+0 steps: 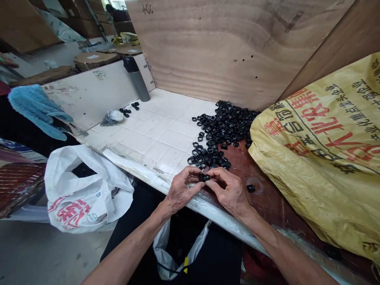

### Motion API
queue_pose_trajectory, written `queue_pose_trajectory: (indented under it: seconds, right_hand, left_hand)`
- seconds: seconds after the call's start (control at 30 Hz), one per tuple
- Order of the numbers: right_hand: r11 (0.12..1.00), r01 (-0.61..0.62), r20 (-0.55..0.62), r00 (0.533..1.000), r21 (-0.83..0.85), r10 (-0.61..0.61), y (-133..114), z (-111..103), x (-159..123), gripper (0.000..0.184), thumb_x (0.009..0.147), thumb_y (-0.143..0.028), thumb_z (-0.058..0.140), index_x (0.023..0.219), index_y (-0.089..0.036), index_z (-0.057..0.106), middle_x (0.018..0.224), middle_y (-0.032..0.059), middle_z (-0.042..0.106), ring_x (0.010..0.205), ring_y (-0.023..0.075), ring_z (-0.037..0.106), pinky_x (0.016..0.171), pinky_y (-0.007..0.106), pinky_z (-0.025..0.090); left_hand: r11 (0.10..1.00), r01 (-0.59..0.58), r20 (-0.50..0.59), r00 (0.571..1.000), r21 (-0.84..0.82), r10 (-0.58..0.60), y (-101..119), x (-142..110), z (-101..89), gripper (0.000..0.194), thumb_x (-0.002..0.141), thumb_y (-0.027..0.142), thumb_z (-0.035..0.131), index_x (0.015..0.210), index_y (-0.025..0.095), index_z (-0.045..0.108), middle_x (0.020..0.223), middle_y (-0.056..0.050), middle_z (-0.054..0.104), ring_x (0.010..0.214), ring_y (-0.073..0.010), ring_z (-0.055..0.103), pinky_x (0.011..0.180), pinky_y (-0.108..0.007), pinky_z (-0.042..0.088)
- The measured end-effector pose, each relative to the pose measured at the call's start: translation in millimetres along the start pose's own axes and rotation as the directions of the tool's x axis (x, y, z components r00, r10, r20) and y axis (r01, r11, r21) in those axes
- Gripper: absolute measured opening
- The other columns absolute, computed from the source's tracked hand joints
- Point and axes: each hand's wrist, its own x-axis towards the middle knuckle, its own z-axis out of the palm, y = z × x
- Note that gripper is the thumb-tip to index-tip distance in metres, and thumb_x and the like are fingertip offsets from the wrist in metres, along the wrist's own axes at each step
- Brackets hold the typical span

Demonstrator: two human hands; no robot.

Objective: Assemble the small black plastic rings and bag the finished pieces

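Between my two hands, just above the table's front edge, is a small black ring-shaped plastic part (203, 177). My left hand (184, 189) pinches it from the left with thumb and fingers. From the other side my right hand (227, 188) grips it with thumb and forefinger. Whether it is one piece or two joined pieces cannot be made out. Right behind my fingers lies a heap of black plastic rings (228, 124), with a nearer cluster spilling toward my hands. One single black piece (251, 188) lies to the right of my right hand.
A yellow woven sack (320, 158) leans over the table's right side. At the back left stands a grey bottle (139, 81), with a small bag (112, 117) nearer. A white plastic bag (89, 190) hangs at the left front edge. A wooden board (225, 47) closes off the back.
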Motion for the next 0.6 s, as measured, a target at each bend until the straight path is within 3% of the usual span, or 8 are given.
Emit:
queue_pose_trajectory:
  seconds: [0.23, 0.4, 0.5, 0.6]
  right_hand:
    - [0.997, -0.079, -0.002, 0.997, 0.002, 0.079, 0.1, 0.8, 0.3, 0.008, 0.084, -0.024, 0.069, 0.089, -0.019, 0.069, 0.082, 0.0029, 0.070, 0.070, 0.0167, 0.065, 0.066, 0.026, 0.050]
    - [0.985, -0.175, 0.066, 0.982, -0.002, 0.175, 4.7, 4.5, -3.4, 0.017, 0.090, -0.035, 0.064, 0.087, -0.019, 0.064, 0.062, -0.0012, 0.063, 0.053, 0.0146, 0.060, 0.053, 0.025, 0.045]
    - [0.989, -0.123, 0.079, 0.988, -0.087, 0.130, 3.3, 4.3, -5.5, 0.021, 0.094, -0.035, 0.058, 0.081, -0.019, 0.063, 0.066, -0.0005, 0.061, 0.055, 0.0135, 0.058, 0.055, 0.025, 0.043]
    - [0.986, -0.159, 0.109, 0.981, -0.040, 0.163, 2.1, 3.8, -5.9, 0.018, 0.094, -0.033, 0.058, 0.083, -0.019, 0.063, 0.067, -0.0016, 0.059, 0.055, 0.0128, 0.057, 0.053, 0.024, 0.042]
  left_hand:
    - [0.964, -0.244, 0.043, 0.970, 0.106, 0.241, -3.7, 4.3, -8.8, 0.024, 0.084, 0.018, 0.072, 0.108, 0.019, 0.068, 0.106, -0.009, 0.069, 0.104, -0.0201, 0.066, 0.093, -0.038, 0.056]
    - [0.955, -0.274, 0.031, 0.962, 0.112, 0.272, -3.6, 4.6, -8.6, 0.022, 0.084, 0.018, 0.073, 0.106, 0.019, 0.069, 0.104, -0.010, 0.070, 0.099, -0.0199, 0.068, 0.088, -0.036, 0.058]
    - [0.949, -0.289, 0.032, 0.957, 0.124, 0.287, -1.7, 4.9, -8.2, 0.023, 0.083, 0.018, 0.073, 0.105, 0.019, 0.069, 0.103, -0.009, 0.070, 0.099, -0.0192, 0.068, 0.087, -0.035, 0.058]
    - [0.949, -0.293, 0.030, 0.956, 0.117, 0.292, -0.8, 5.1, -7.9, 0.023, 0.083, 0.017, 0.073, 0.106, 0.019, 0.070, 0.104, -0.009, 0.070, 0.098, -0.0187, 0.068, 0.088, -0.034, 0.058]
